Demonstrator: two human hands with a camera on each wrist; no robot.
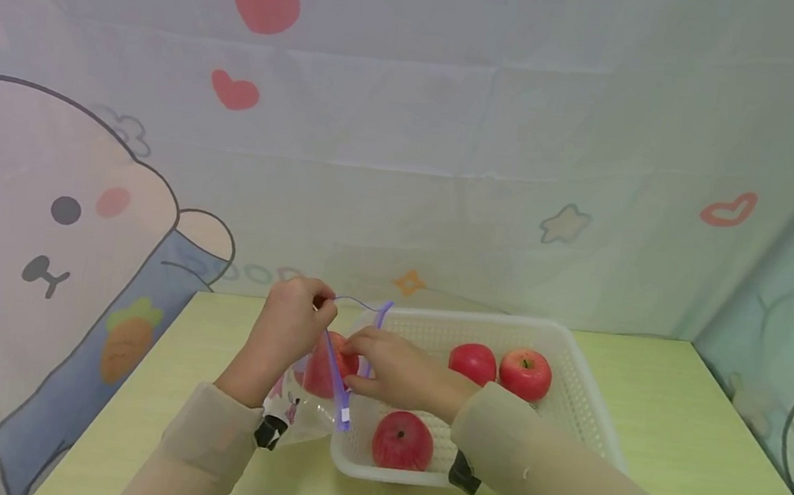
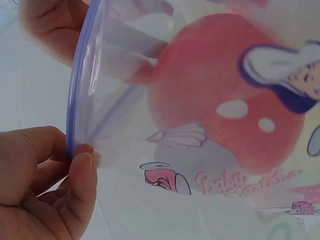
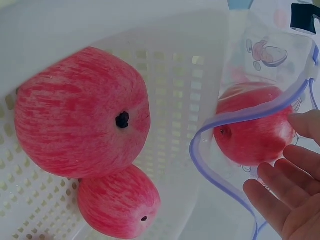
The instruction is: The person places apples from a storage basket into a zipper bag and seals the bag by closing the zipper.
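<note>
Left hand (image 1: 288, 325): thumb and forefinger pinch the zip bag (image 2: 165, 125) by its purple rim, at the counter's (image 1: 676, 443) near-left area.
Right hand (image 1: 390, 369): fingers (image 3: 280, 195) relaxed, holding nothing, at the bag mouth.
Apple in bag (image 3: 252, 122): inside, beside the basket (image 1: 576, 358).
Risk: the one-sided pinch may slip, so the bag sags and spills.

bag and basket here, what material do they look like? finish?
Bag: thin clear plastic film, glossy, probably polyethylene; the apple shows through it, cartoon prints sit on it, and a purple zip strip runs along the mouth.
Basket: stiff, white, slightly see-through moulded plastic with a matte look and a grid of small holes in walls and floor.
</note>
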